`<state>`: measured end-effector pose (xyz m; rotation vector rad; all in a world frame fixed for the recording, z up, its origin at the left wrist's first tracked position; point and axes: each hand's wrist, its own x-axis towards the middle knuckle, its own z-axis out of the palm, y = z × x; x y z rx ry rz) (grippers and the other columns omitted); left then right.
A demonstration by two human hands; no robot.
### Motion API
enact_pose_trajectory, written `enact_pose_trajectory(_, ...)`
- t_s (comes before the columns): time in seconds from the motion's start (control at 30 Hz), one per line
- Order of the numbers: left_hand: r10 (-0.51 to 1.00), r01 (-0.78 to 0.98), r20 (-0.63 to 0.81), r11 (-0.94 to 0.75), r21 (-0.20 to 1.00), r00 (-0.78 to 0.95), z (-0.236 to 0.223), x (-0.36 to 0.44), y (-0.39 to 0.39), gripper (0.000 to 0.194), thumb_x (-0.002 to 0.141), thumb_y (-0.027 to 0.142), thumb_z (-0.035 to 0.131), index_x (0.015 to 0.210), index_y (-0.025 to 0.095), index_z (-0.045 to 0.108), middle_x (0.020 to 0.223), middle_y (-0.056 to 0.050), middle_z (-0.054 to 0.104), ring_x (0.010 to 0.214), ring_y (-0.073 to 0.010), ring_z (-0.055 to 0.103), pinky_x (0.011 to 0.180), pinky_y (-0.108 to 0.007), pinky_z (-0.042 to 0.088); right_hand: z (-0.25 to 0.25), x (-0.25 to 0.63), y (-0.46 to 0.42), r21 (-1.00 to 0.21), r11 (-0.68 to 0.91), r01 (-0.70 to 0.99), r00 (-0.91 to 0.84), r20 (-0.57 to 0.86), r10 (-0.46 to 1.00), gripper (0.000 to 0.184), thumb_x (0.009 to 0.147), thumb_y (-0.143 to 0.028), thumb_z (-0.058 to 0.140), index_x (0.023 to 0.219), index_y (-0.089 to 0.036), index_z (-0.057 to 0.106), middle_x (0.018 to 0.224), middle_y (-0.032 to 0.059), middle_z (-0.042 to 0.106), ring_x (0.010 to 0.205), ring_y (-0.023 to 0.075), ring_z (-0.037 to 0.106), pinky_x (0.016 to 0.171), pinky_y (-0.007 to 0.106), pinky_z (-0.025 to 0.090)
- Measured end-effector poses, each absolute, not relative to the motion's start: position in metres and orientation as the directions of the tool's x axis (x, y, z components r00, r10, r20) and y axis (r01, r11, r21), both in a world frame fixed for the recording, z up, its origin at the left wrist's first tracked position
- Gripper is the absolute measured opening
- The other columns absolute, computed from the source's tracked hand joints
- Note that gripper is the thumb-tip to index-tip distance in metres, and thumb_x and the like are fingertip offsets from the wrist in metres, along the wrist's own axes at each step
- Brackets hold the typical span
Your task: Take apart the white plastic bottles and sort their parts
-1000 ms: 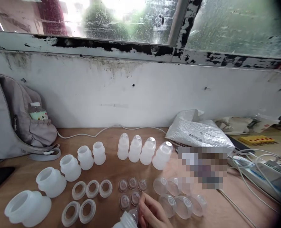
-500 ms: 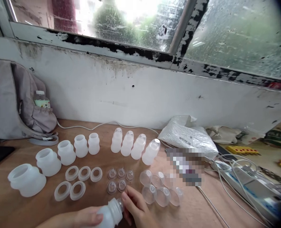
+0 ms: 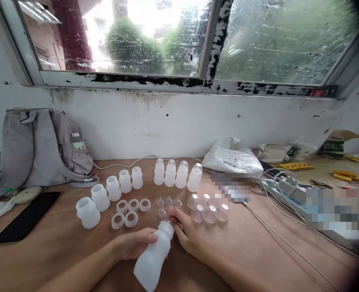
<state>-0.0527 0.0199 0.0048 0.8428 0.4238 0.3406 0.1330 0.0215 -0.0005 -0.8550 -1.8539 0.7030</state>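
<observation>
A frosted white baby bottle (image 3: 153, 255) is tilted in front of me, its neck up and toward the right. My left hand (image 3: 135, 243) is closed around its side, thumb on top. At the bottle's mouth, my right hand (image 3: 184, 229) pinches a clear bottle nipple, mostly hidden by the fingers. Just beyond that hand lie several clear nipples (image 3: 168, 201). White collar rings (image 3: 118, 220) are spread to their left, and clear domed caps (image 3: 210, 215) sit in rows to the right.
Open bottles (image 3: 88, 213) curve along the left, and several capped bottles (image 3: 182, 175) stand at the back. A grey backpack (image 3: 45, 146), a black phone (image 3: 27, 217), a plastic-wrapped package (image 3: 232, 158) and a power strip (image 3: 284, 194) with white cables surround them.
My view has tilted up and shifted left, so more of the bottle and both forearms show. My left hand still holds the bottle, and my right fingers are still at its mouth.
</observation>
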Motion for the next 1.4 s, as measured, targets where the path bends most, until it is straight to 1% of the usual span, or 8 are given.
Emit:
enact_pose_trajectory(0.1,0.461,-0.107,-0.239,0.607,0.787,0.854,0.008,-0.053,0.017,0.045,0.062,0.040,0.064,0.092,0.007,0.059,0.079,-0.009,0.061,0.067,-0.0149,0.055,0.059,-0.023,0.040,-0.001,0.135,0.019,-0.777,0.583,0.239,-0.282,0.519,0.807,0.015,0.079,-0.019,0.038,0.076,-0.018,0.053,0.066,0.0005,0.052,0.058,0.0116,0.046,0.055,0.023,0.036)
enact_pose_trajectory(0.47,0.575,-0.063,-0.315,0.541,0.839,0.755,0.002,-0.052,0.009,0.057,0.071,0.055,0.050,0.097,0.005,0.056,0.076,-0.008,0.059,0.057,-0.0137,0.055,0.058,-0.025,0.039,-0.006,0.138,0.019,-0.988,0.156,-0.014,-0.270,0.154,0.951,0.040,0.078,-0.050,0.044,0.055,-0.018,0.037,0.039,-0.0087,0.032,0.030,0.0039,0.026,0.032,0.020,0.015)
enact_pose_trajectory(0.73,0.721,0.093,-0.294,0.305,0.948,0.627,0.029,-0.053,-0.016,0.048,0.067,0.047,0.058,0.093,0.008,0.060,0.074,-0.006,0.062,0.061,-0.0122,0.054,0.052,-0.019,0.038,-0.008,0.142,0.008,-0.960,0.274,-0.048,-0.367,0.273,0.889,0.030,0.079,-0.045,0.045,0.066,-0.018,0.043,0.052,-0.0063,0.043,0.037,0.0056,0.038,0.035,0.019,0.028)
enact_pose_trajectory(0.97,0.656,0.264,-0.384,0.279,0.923,0.649,0.040,-0.063,-0.014,0.042,0.070,0.044,0.053,0.094,0.010,0.060,0.078,-0.007,0.061,0.064,-0.0140,0.057,0.053,-0.021,0.040,-0.006,0.150,0.017,-0.832,0.552,0.045,-0.311,0.514,0.800,0.014,0.082,-0.027,0.040,0.085,-0.017,0.049,0.069,-0.0007,0.052,0.056,0.0097,0.049,0.055,0.023,0.041)
enact_pose_trajectory(1.1,0.719,0.108,-0.198,0.170,0.980,0.666,0.060,-0.066,-0.017,0.055,0.063,0.038,0.061,0.111,0.013,0.049,0.096,-0.009,0.059,0.084,-0.0195,0.057,0.072,-0.029,0.043,-0.005,0.159,0.018,-0.659,0.697,0.283,-0.357,0.602,0.714,0.011,0.082,-0.021,0.040,0.087,-0.017,0.049,0.077,0.0028,0.056,0.065,0.0123,0.052,0.061,0.025,0.041)
enact_pose_trajectory(1.2,0.838,0.054,0.036,-0.078,0.995,0.544,0.083,-0.063,-0.011,0.060,0.063,0.039,0.060,0.116,0.018,0.044,0.109,-0.009,0.055,0.096,-0.0231,0.054,0.081,-0.034,0.041,-0.005,0.161,0.014,-0.495,0.753,0.434,-0.442,0.612,0.656,0.012,0.082,-0.017,0.040,0.085,-0.018,0.051,0.080,0.0044,0.058,0.072,0.0147,0.053,0.067,0.026,0.040)
enact_pose_trajectory(1.33,0.919,0.255,0.231,-0.318,0.913,0.320,0.108,-0.057,0.025,0.053,0.068,0.038,0.057,0.115,0.018,0.042,0.111,-0.008,0.054,0.100,-0.0217,0.052,0.083,-0.032,0.041,-0.003,0.159,0.010,-0.370,0.772,0.517,-0.491,0.610,0.622,0.012,0.081,-0.015,0.041,0.083,-0.017,0.052,0.081,0.0051,0.059,0.076,0.0161,0.053,0.070,0.027,0.039)
enact_pose_trajectory(1.4,0.915,0.531,0.327,-0.403,0.745,0.234,0.114,-0.054,0.053,0.056,0.067,0.039,0.058,0.114,0.015,0.040,0.107,-0.009,0.057,0.096,-0.0208,0.055,0.081,-0.032,0.043,-0.001,0.159,0.009,-0.341,0.783,0.520,-0.521,0.599,0.608,0.013,0.081,-0.015,0.040,0.085,-0.017,0.052,0.081,0.0048,0.059,0.076,0.0157,0.053,0.069,0.027,0.039)
